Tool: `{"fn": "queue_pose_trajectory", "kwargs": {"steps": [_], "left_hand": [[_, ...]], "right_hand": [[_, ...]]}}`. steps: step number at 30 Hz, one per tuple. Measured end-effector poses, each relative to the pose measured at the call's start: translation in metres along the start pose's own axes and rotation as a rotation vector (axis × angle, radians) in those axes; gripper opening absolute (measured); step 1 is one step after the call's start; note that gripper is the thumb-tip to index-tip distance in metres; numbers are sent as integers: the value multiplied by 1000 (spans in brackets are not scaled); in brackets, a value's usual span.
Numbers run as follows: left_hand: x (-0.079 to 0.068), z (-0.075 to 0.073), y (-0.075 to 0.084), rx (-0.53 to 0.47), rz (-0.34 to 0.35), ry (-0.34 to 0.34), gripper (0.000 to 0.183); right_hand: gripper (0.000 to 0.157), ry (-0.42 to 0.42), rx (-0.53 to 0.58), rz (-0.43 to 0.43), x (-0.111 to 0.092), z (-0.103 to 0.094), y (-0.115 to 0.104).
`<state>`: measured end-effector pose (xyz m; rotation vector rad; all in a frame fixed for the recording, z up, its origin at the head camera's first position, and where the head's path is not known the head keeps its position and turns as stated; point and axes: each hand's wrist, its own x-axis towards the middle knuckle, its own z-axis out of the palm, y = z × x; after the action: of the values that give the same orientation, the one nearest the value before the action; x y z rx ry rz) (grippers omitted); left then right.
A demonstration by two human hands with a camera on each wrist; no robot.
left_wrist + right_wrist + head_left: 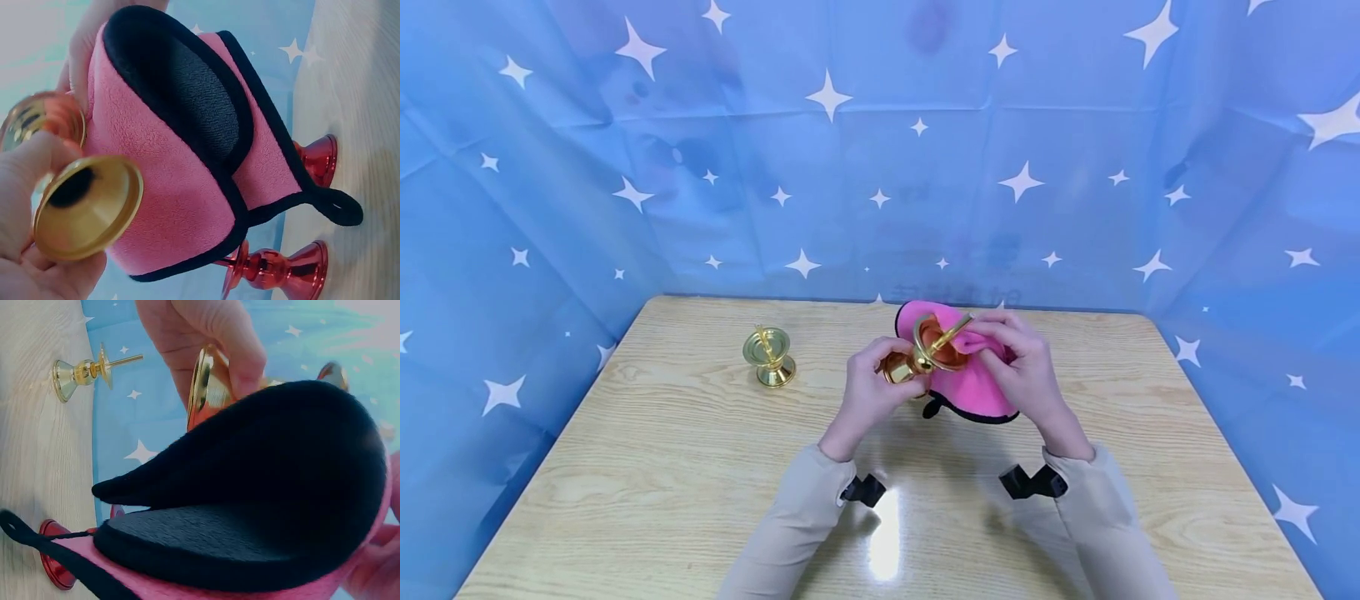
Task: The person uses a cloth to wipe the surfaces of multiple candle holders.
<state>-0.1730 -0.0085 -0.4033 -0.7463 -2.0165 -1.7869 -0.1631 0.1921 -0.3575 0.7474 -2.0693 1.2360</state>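
Note:
My left hand [871, 385] grips a shiny gold candle holder [922, 360] by its stem, tilted above the table with its dish and thin rod towards the right. Between the thumb and fingers of my right hand [1028, 367] a pink cloth [973, 398] with black trim is pinched, its bunched edge against the dish and beside the rod. In the left wrist view the holder's hollow base [87, 209] faces the camera. The cloth's dark lining [250, 469] hides much of the holder in the right wrist view.
Another gold candle holder [775, 367] stands upright on the wooden table [647, 467], left of my hands. Two red candle holders [290, 272] stand behind the cloth, hidden in the head view. A blue star-patterned curtain [880, 225] surrounds the table's back and sides.

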Motion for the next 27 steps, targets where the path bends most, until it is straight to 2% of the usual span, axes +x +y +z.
{"fn": "queue_pose_trajectory", "kwargs": {"steps": [5, 10, 16, 19, 21, 23, 27], "left_hand": [[0, 4, -5, 148, 74, 114, 29], [2, 7, -5, 342, 202, 168, 28], [2, 11, -4, 646, 409, 217, 26], [1, 11, -4, 739, 484, 234, 21], [1, 11, -5, 749, 503, 240, 20], [1, 9, -4, 723, 488, 243, 21], [1, 5, -3, 569, 406, 250, 26]], "right_hand": [[37, -40, -92, -4, -7, 3, -11], [37, -44, -174, 33, -13, 8, -28], [30, 71, -159, 132, -14, 17, -45], [28, 125, -173, 149, -13, 22, -48], [28, 135, -176, 140, -13, 24, -50], [31, 126, -180, 111, -14, 26, -50], [35, 114, -166, 32, -19, 28, -46]]}}
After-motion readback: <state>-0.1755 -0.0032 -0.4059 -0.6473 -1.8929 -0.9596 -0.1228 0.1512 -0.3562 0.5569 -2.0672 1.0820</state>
